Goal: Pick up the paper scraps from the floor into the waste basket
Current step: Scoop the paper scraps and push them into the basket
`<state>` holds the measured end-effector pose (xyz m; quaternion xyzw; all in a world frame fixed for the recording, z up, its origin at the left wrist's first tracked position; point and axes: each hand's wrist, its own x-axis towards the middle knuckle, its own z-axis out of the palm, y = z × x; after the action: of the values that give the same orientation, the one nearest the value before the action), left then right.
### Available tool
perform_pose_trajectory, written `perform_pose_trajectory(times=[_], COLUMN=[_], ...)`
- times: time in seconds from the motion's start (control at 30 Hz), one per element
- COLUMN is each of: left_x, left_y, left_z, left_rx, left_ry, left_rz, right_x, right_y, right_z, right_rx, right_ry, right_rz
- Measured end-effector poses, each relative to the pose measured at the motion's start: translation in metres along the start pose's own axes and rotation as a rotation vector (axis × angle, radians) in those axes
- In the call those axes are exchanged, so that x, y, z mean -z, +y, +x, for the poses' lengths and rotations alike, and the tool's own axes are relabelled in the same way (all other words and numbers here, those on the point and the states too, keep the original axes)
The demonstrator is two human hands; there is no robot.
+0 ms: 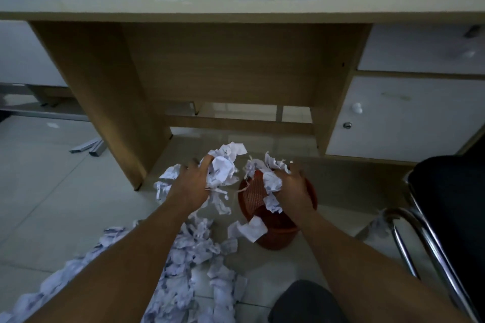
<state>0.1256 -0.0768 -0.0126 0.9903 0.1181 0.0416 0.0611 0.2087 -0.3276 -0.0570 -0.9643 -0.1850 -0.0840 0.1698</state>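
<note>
A red mesh waste basket (pixel 301 233) stands on the tiled floor in front of the desk. My right hand (pixel 294 191) holds a bunch of crumpled white paper scraps (pixel 265 170) right over the basket's mouth. My left hand (pixel 189 186) grips another bunch of scraps (pixel 223 165) in the air just left of the basket. One scrap (pixel 253 228) hangs on the basket's near rim. A long heap of crumpled paper scraps (pixel 189 270) covers the floor under my left forearm, down to the lower left.
A wooden desk (pixel 236 16) with white drawers (pixel 409 118) stands ahead. At the right is a black chair with chrome legs (pixel 430 244). Grey metal bars (pixel 86 148) lie on the floor at the left. My knee (pixel 304 301) shows at the bottom.
</note>
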Motion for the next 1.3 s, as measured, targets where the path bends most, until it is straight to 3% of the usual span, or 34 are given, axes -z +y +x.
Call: perform_pose_trajectory(times=[0.07,0.13,0.23,0.3,0.47,0.67,0.87,1.07,1.3], left_x=[0.004,0.008,0.011,0.011,0.010,0.002,-0.038,-0.091,-0.129], left_y=[0.015,0.031,0.053,0.067,0.094,0.121,0.143,0.160,0.157], left_z=[0.009,0.019,0.034,0.043,0.059,0.068,0.055,0.036,0.020], left_rx=[-0.041,-0.078,-0.136,-0.178,-0.254,-0.251,-0.241,-0.217,-0.208], left_ry=[0.029,0.068,0.119,0.144,0.181,0.169,0.035,-0.206,-0.257], left_rz=[-0.018,-0.042,-0.054,-0.080,-0.184,-0.290,-0.289,-0.280,-0.089], right_x=[-0.014,-0.021,-0.032,-0.035,-0.024,-0.008,0.005,0.007,-0.004], right_y=[0.009,0.016,0.028,0.039,0.048,0.068,0.080,0.073,0.081], right_z=[0.002,0.005,0.008,0.009,0.010,0.009,-0.010,-0.016,-0.015], right_rx=[-0.055,-0.076,-0.128,-0.074,0.003,-0.011,-0.234,-0.262,-0.021], right_ry=[0.038,0.021,-0.320,-0.374,-0.379,-0.240,-0.065,0.084,-0.155], right_rz=[0.238,0.210,0.186,0.151,0.279,0.534,0.617,0.558,0.382])
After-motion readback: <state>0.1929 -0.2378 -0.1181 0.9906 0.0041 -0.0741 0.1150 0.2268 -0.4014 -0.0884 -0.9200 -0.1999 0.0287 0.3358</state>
